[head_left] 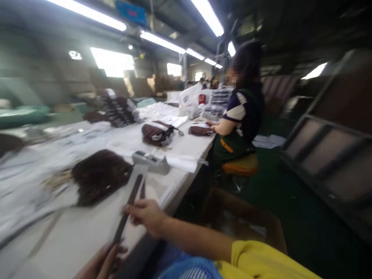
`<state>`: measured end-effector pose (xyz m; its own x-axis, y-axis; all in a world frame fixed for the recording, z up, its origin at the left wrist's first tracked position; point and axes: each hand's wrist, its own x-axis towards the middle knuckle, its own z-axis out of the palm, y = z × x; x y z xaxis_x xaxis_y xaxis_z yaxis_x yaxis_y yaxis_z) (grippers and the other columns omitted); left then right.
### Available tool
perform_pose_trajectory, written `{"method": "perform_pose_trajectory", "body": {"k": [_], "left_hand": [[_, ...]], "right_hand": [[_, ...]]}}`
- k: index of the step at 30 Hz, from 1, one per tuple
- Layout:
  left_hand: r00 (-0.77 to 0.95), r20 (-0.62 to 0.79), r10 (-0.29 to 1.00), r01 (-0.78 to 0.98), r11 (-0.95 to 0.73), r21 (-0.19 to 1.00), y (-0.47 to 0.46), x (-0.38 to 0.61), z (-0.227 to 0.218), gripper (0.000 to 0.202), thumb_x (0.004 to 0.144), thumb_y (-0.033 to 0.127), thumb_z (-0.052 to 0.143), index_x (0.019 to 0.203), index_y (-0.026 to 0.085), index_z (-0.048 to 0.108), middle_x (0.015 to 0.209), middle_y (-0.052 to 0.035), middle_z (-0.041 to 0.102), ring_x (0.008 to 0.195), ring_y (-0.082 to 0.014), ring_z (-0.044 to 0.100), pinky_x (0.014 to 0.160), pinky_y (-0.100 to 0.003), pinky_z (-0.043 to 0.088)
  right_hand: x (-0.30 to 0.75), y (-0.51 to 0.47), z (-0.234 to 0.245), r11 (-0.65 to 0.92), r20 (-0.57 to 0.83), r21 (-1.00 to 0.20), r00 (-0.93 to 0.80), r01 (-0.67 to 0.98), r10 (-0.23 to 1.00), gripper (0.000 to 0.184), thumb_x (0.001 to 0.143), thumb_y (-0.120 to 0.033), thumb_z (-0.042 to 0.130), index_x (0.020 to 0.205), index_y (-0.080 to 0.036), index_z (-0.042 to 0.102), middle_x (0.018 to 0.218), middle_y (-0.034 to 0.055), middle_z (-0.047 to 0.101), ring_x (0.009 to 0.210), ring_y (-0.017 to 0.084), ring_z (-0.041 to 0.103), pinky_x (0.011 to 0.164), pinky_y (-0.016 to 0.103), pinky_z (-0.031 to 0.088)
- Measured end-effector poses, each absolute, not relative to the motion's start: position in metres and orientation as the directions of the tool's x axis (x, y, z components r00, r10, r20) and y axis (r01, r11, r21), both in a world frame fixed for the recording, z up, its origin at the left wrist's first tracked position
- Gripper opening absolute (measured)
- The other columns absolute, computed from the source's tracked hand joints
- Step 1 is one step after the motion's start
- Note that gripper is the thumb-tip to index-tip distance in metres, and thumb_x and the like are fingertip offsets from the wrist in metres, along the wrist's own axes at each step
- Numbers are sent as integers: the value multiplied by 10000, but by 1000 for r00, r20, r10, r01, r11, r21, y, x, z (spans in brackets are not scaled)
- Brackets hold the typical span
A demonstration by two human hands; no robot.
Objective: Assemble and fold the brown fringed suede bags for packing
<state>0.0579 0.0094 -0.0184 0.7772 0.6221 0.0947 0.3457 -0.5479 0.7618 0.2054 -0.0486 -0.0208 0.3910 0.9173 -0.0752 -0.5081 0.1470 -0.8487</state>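
Note:
My right hand (145,217) is closed on the edge of a long pale card (130,201) with a dark strip of hair lying along it, near the table's front edge. At the bottom of the view, my left hand (100,263) grips the card's lower end; its fingers are blurred. A heap of dark brown hair (99,178) lies on the white table (72,232) just left of the card. The whole view is smeared by motion.
A seated person (241,112) works at the same table further along, with hair bundles (158,133) and a small grey box (151,161) between us. Stacks of packed items (116,108) and white bags stand behind. A metal rack (328,143) lines the right side.

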Motion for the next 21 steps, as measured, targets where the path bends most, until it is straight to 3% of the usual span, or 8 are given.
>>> {"method": "perform_pose_trajectory", "body": {"k": [2, 4, 6, 9, 13, 21], "left_hand": [[706, -23, 708, 437, -410, 800, -3, 28, -26, 503, 907, 578, 442, 1035, 150, 675, 853, -59, 727, 741, -220, 709, 684, -334, 602], [654, -74, 753, 453, -312, 835, -11, 20, -26, 474, 894, 581, 464, 1064, 187, 666, 863, -53, 745, 801, -233, 723, 720, -322, 594], [630, -56, 774, 437, -294, 850, -14, 23, -23, 448, 905, 566, 466, 1083, 197, 648, 901, -55, 743, 806, -224, 718, 730, -320, 578], [630, -40, 776, 447, -320, 836, -18, 28, -21, 441, 939, 551, 409, 941, 189, 662, 766, -38, 715, 663, -194, 678, 659, -297, 535], [630, -113, 768, 507, -296, 810, -22, 18, -26, 455, 942, 546, 403, 858, 185, 667, 640, -18, 662, 592, -177, 625, 610, -278, 481], [560, -118, 820, 519, -237, 821, -20, 18, -30, 451, 944, 535, 409, 849, 175, 663, 612, -14, 633, 568, -169, 587, 609, -273, 449]], "right_hand": [[195, -47, -27, 168, -67, -813, 376, -558, 924, 428, 625, -524, 848, 759, -135, 730, 545, -26, 564, 487, 60, 428, 465, 199, 318], [193, -46, -28, 151, -68, -790, 329, -595, 942, 420, 639, -491, 853, 789, -116, 741, 546, -20, 556, 495, 58, 421, 471, 201, 299], [194, -46, -28, 120, -65, -789, 276, -603, 959, 411, 652, -474, 851, 817, -111, 748, 541, -23, 548, 494, 57, 417, 475, 201, 289], [197, -48, -29, 123, -43, -802, 262, -584, 964, 407, 699, -473, 824, 878, -115, 753, 563, -15, 564, 491, 58, 415, 474, 202, 281], [204, -46, -35, 173, -51, -782, 338, -599, 940, 382, 694, -435, 839, 912, -134, 752, 795, 42, 671, 531, 50, 428, 472, 198, 280], [191, -44, -47, 41, -70, -828, 176, -559, 982, 353, 759, -450, 790, 858, -116, 741, 569, -13, 584, 486, 54, 430, 475, 200, 273]]}}
